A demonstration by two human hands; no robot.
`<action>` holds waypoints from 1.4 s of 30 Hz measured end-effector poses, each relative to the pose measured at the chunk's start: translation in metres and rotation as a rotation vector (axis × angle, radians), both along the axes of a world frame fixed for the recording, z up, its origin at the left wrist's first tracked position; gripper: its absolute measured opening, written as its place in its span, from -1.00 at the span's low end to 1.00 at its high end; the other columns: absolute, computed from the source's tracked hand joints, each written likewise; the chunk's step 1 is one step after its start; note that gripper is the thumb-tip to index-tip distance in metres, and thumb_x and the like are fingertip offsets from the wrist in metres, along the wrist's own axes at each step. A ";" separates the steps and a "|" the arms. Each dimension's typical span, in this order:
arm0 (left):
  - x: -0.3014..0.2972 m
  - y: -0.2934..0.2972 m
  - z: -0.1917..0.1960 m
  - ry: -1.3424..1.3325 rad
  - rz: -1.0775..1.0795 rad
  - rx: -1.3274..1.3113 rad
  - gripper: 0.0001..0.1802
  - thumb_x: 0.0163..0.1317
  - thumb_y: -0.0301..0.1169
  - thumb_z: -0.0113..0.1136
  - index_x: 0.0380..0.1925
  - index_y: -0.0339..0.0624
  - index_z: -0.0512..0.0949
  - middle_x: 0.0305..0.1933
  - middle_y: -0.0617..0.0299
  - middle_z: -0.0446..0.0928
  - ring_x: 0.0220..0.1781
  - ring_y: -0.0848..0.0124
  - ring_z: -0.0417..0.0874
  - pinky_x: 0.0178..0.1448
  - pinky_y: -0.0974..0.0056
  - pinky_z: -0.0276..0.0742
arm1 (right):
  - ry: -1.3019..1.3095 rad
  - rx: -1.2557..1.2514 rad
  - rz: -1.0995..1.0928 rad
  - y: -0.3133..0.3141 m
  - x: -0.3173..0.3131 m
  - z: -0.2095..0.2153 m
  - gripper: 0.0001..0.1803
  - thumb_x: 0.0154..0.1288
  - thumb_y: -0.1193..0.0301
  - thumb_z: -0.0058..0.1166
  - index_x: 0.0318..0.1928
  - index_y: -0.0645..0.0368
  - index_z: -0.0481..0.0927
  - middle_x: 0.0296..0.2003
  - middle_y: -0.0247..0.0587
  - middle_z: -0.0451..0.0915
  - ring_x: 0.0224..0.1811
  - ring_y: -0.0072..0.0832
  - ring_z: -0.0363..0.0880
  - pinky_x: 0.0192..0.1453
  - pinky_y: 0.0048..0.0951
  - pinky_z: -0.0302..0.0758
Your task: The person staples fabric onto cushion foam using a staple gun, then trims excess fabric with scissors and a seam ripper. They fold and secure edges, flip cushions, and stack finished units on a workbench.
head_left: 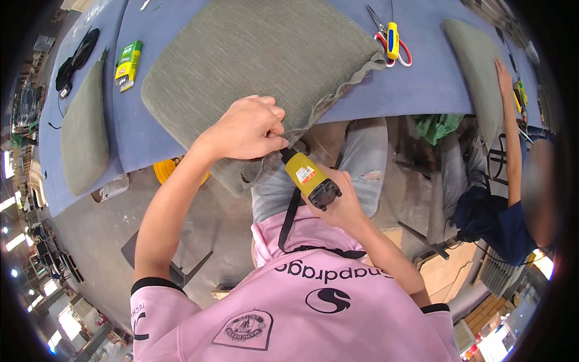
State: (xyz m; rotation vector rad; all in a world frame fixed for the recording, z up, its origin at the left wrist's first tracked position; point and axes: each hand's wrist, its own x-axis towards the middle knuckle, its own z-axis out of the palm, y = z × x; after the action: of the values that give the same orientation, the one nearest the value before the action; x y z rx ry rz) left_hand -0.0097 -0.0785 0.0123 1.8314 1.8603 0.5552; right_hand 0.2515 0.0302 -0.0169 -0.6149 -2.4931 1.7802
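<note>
A large grey-green fabric cushion (259,66) lies on the blue-covered table and hangs over its near edge. Loose, frayed cloth runs along its right side. My left hand (250,128) is closed at the cushion's near edge, its fingers pinching the cloth there. In my right hand (344,202) is a yellow and black staple gun (306,175), gripped by the handle, which my fingers partly hide. Its black nose points at the cushion's edge, close beside my left fingertips. Whether the nose touches the cloth is hard to tell.
Scissors (405,55) with red handles and a yellow screwdriver (392,41) lie beyond the cushion. A green-yellow box (128,65) and another cushion (86,130) are at left. At right, a person's hand (503,75) rests on a grey-green cushion (476,69).
</note>
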 end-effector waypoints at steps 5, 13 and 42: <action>-0.001 -0.003 0.008 0.050 0.036 0.033 -0.59 0.20 -0.19 0.44 -0.65 -0.22 0.54 -0.47 0.16 0.38 -0.23 0.10 0.49 -0.11 0.02 0.40 | 0.139 0.118 0.015 0.005 0.000 -0.006 -0.48 -0.05 0.48 0.49 0.02 0.25 0.69 -0.31 0.17 0.73 -0.18 0.24 0.68 -0.15 0.03 0.57; 0.040 0.051 0.020 0.082 0.307 0.259 -0.63 0.31 -0.19 0.42 -0.55 -0.23 0.66 -0.42 0.11 0.46 -0.19 0.08 0.54 -0.06 0.02 0.43 | 0.093 0.126 -0.052 0.043 0.036 0.035 -0.37 -0.03 0.57 0.46 0.16 0.18 0.67 -0.21 0.15 0.76 -0.09 0.17 0.74 -0.05 -0.07 0.67; 0.024 0.066 -0.009 -0.049 0.107 0.120 -0.64 0.29 -0.20 0.37 -0.57 -0.20 0.59 -0.49 0.19 0.39 -0.24 0.15 0.46 -0.06 0.07 0.31 | 0.228 0.252 0.055 0.103 0.024 0.005 -0.57 -0.02 0.48 0.51 -0.08 0.24 0.68 -0.37 0.09 0.71 -0.26 0.18 0.68 -0.18 -0.10 0.61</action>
State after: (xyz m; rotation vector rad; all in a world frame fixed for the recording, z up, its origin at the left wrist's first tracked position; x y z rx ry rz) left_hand 0.0142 -0.0130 0.0036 1.7831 1.9379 0.7584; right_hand 0.2757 0.1330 -0.0115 -0.3133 -2.5362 1.4229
